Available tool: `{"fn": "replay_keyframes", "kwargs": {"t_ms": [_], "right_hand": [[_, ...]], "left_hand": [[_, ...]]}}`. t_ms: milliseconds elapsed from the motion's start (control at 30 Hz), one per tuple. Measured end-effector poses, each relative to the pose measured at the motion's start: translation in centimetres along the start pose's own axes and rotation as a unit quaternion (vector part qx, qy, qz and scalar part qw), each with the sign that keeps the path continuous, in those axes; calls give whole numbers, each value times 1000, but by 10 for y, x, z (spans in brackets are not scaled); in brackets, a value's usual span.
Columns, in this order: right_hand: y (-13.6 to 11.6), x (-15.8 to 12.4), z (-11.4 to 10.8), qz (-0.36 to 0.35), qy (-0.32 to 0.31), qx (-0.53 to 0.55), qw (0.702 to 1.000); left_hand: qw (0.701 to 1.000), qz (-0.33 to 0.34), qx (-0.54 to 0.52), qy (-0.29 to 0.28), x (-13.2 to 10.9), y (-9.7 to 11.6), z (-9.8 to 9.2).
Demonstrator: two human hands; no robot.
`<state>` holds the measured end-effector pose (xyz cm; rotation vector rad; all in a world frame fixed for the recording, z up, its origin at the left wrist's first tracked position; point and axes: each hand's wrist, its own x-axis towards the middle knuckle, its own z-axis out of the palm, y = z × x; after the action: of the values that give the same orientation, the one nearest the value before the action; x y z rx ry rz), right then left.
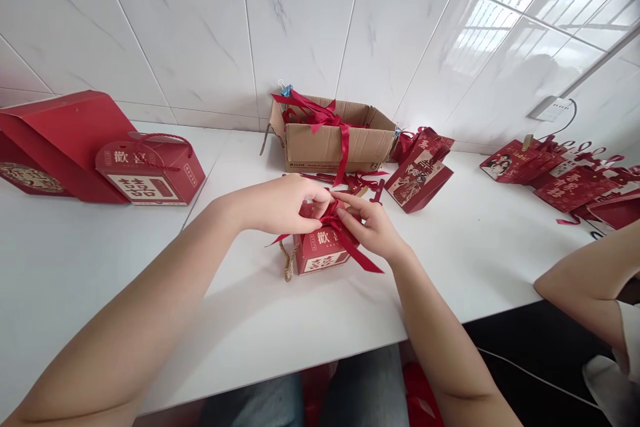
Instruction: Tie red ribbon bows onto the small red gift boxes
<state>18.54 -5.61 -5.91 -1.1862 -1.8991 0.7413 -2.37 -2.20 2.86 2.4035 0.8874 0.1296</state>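
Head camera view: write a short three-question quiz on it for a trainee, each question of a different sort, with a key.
1. True or false: the left hand and right hand both touch the dark red satin ribbon on top of the small red cardboard gift box.
2. What hangs over the front wall of the open brown corrugated cardboard carton?
A. a rope handle
B. a red ribbon
C. a white cable
3. Fill in: the small gift box stands on the white ____.

Key
1. True.
2. B; a loose red ribbon strand drapes over the carton's front.
3. Table.
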Motion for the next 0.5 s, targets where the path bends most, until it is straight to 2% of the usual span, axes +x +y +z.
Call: {"fn": "replay_keyframes", "kwargs": {"t_ms": [133, 233, 367, 500], "right_hand": [[0, 2, 2, 2, -9, 27, 1000], [0, 3, 5, -14, 28, -8, 999], [0, 3, 7, -69, 78, -47, 993], [1, 3, 4, -133, 62, -82, 986]], "left_hand": [[1000, 26, -1, 5, 0, -2, 1], [999, 33, 5, 2, 1, -3, 2], [1000, 13, -4, -17, 2, -2, 3], [999, 23, -16, -33, 3, -2, 2]]}}
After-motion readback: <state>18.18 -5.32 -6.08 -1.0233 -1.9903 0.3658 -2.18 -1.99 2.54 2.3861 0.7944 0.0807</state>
